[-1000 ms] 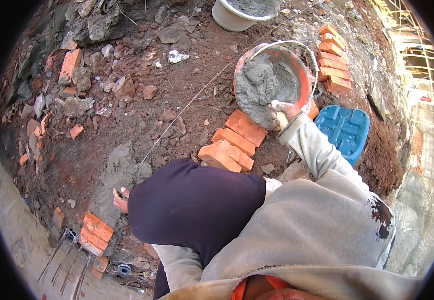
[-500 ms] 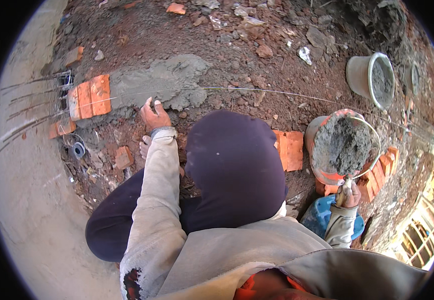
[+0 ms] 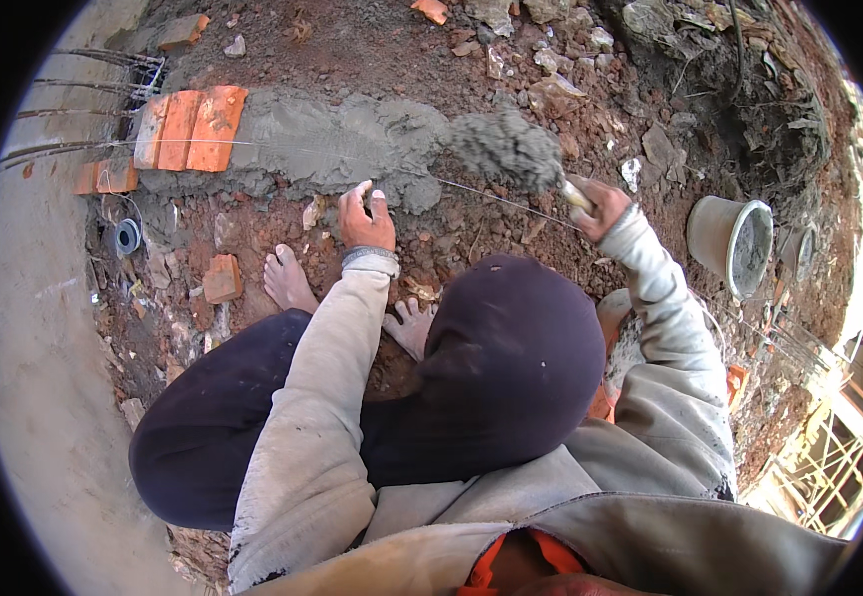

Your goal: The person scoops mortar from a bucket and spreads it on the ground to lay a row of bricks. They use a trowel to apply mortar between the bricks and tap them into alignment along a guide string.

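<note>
My right hand (image 3: 600, 209) grips the pale handle of a trowel (image 3: 577, 196), its blade hidden under a heap of wet mortar (image 3: 506, 149) held at the right end of a mortar bed (image 3: 312, 129). Below that bed's edge, my left hand (image 3: 367, 219) is open, fingers loosely curled and apart, holding nothing visible. A taut string (image 3: 496, 197) runs across the bed and over several orange bricks (image 3: 182, 129) at its left end. My bare feet (image 3: 290, 278) show beside my dark-trousered knees.
A grey bucket of mortar (image 3: 709, 238) lies to the right, with another container (image 3: 797, 251) behind it. Steel bars (image 3: 83, 84) stick out over the concrete at the left (image 3: 44, 328). A loose brick (image 3: 223, 278) and a grey roll (image 3: 126, 236) sit on the rubble ground.
My right hand has left the orange bucket, lifting a trowel of mortar up and leftward to the bed. My view has swung toward the bed; my left hand has shifted rightward along it.
</note>
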Available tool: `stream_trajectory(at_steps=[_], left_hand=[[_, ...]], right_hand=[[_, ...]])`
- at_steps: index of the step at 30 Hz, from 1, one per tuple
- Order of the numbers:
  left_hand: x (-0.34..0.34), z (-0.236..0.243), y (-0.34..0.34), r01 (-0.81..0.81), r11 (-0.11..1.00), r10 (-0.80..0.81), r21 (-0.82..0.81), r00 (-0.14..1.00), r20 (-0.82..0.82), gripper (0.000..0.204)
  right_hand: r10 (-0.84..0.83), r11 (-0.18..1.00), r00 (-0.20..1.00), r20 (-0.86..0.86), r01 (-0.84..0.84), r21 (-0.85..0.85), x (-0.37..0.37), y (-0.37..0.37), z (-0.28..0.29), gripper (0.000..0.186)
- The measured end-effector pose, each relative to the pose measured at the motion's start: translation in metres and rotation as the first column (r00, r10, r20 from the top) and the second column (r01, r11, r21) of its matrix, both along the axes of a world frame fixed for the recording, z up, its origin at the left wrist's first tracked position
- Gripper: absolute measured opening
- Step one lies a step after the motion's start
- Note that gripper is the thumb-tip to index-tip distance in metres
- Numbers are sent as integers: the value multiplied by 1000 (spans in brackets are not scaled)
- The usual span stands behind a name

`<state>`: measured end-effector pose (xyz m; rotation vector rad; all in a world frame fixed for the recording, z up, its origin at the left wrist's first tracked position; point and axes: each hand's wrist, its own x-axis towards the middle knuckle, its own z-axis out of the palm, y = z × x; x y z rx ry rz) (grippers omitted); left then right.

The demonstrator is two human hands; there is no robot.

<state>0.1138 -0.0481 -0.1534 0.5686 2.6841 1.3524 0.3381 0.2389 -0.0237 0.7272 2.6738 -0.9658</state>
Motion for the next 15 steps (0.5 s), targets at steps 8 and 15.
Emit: stream_trajectory(at_steps=[8, 15], left_hand=[[-25, 9, -18, -21, 999, 22, 27, 1000, -14, 24], [-22, 7, -17, -46, 999, 46, -10, 999, 18, 23]], right_hand=[[-35, 939, 997, 74, 8, 343, 16, -49, 7, 44], [292, 950, 888, 356, -311, -4, -89, 1, 19, 44]])
